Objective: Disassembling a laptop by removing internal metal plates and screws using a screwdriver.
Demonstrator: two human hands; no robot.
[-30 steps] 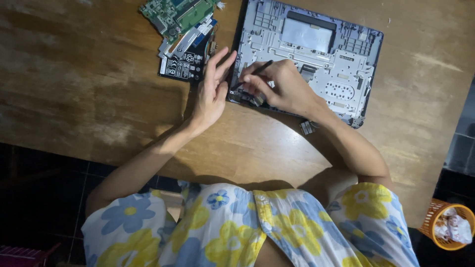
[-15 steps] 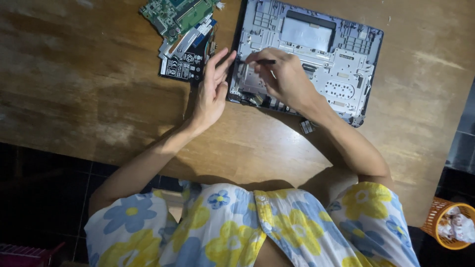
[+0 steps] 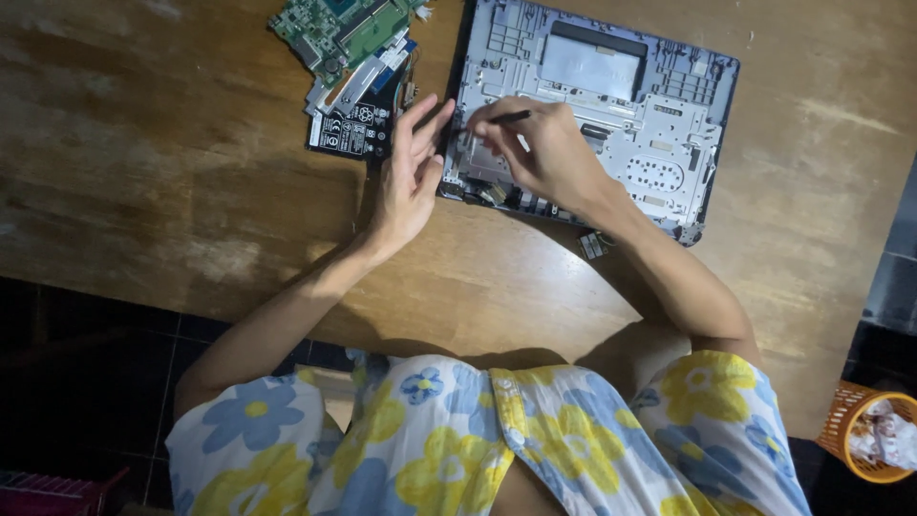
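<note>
An opened laptop chassis lies on the wooden bench at about one o'clock in the view, its grey inner frame facing up, tilted slightly clockwise. The right hand rests over the chassis's lower left part, its fingers closed around a thin dark screwdriver that lies nearly level, with its tip pointing toward nine o'clock near the chassis's left edge. The left hand lies at nine o'clock of the right hand, palm down, fingers open and spread, fingertips touching the left rim of the chassis; it grips nothing.

At eleven o'clock from the left hand, just beside it, sits a pile of removed parts: a green circuit board at the top edge of the view, and below it a black flat component with white markings, partly under silvery and blue pieces. A small loose part lies on the bench at six o'clock of the chassis, just beside the right forearm.

At the bench's near edge the person's floral garment in blue, yellow and white fills the lower part of the view. At four o'clock, down on the dark floor, stands an orange basket with crumpled white material inside.
</note>
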